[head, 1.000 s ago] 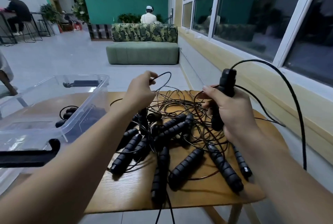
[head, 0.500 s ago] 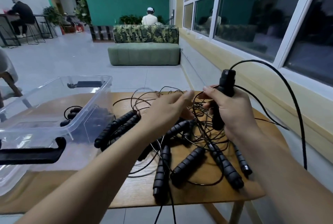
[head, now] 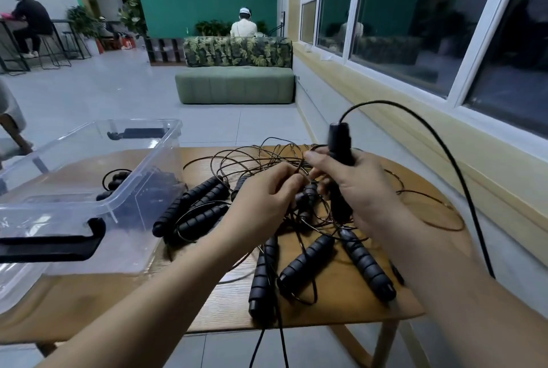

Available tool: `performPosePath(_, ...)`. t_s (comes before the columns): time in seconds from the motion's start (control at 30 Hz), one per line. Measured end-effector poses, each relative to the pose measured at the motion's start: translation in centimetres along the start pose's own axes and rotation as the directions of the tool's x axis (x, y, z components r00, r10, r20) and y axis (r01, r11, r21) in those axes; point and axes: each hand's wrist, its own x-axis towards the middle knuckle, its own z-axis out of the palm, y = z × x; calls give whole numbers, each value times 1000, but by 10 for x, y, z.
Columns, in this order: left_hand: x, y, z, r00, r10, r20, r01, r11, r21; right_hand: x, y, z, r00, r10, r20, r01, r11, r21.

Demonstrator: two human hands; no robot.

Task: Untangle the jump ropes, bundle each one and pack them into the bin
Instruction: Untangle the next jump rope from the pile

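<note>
Wood, pale and grained, makes up the small table (head: 341, 299). Its near edge runs below our forearms, and its rounded right edge sits close to the wall under the window. A clear plastic bin (head: 133, 122) fills the table's left part, with a black latch (head: 50, 244) on its near rim and one bundled rope (head: 114, 181) on its floor. Just beside the bin's right wall lie several ribbed black grips (head: 192, 201), so little bare wood is left there. The freest surface is the strip along the near right corner.

Our right hand (head: 364, 189) is wrapped round a smooth black handle (head: 340, 145) and holds it upright above the table. From its top a thin cord (head: 439, 142) arcs high to the right and drops past the table's edge. Our left hand (head: 261, 204) has its fingers bent, with the tips pinching a strand of the tangled cords (head: 267, 160) right beside the right thumb.

The cords are wiry, dark and glossy, looping in wide rings over the far half of the table. Three more ribbed foam handles (head: 308, 261) fan out toward us, and two cords hang off the near edge.
</note>
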Motion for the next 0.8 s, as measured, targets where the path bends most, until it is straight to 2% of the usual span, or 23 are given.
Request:
performPosePath(0.13, 1, -1, 1, 999, 45, 24, -47, 995, 88, -8, 8, 12, 1000, 20, 22, -20, 1000, 7)
performPosePath(0.17, 0, -3, 3, 999, 26, 44, -29, 998, 61, -7, 8, 11, 1000, 10, 8, -10, 1000, 5)
performPosePath(0.23, -1, -4, 6, 990, -34, 135, 48, 993, -105, -3, 3, 5, 999, -17, -36, 18, 1000, 18)
performPosePath(0.33, -6, -4, 9, 952, -80, 294, 177, 931, -319, 6, -9, -13, 983, -64, -173, 79, 993, 86)
performPosePath(0.47, -8, -9, 5, 914, -94, 394, 247, 901, -357, 13, -19, -36, 944, -48, -325, 129, 964, 232)
performPosePath(0.53, -5, -9, -2, 936, -117, 332, 247, 891, -381, 13, -19, -36, 957, -17, -291, 99, 958, 271)
performPosePath(0.67, 1, -11, -9, 994, 1, 110, 12, 993, -114, 3, -8, -14, 997, 44, -60, -34, 988, 153)
performPosePath(0.73, 0, -11, -6, 996, 44, 79, -38, 996, -77, -4, 2, -1, 999, 35, 0, -35, 998, 42)
performPosePath(0.8, -2, -9, -2, 996, 38, 84, -30, 995, -98, -7, 8, 7, 1000, -7, -2, 7, 999, -34)
